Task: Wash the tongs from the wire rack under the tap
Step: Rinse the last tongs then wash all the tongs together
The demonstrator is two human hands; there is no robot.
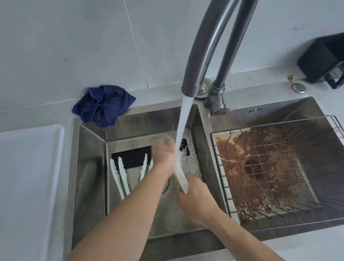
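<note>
Water pours from the grey tap (190, 86) into the left sink basin (91, 156). A pair of white tongs (180, 178) is under the stream. My right hand (194, 198) grips its near end. My left hand (164, 153) wraps around the far part of the tongs, blurred where the water hits. Two more white tongs lie on the basin floor: one pair (119, 176) at the left, another (144, 167) partly hidden behind my left forearm. The wire rack (292, 171) sits in the right basin with nothing in it.
A blue cloth (102, 104) lies crumpled at the back left corner of the sink. A white tray (22, 191) rests on the counter to the left. A black container (329, 58) stands at the back right. The right basin floor under the rack is stained brown.
</note>
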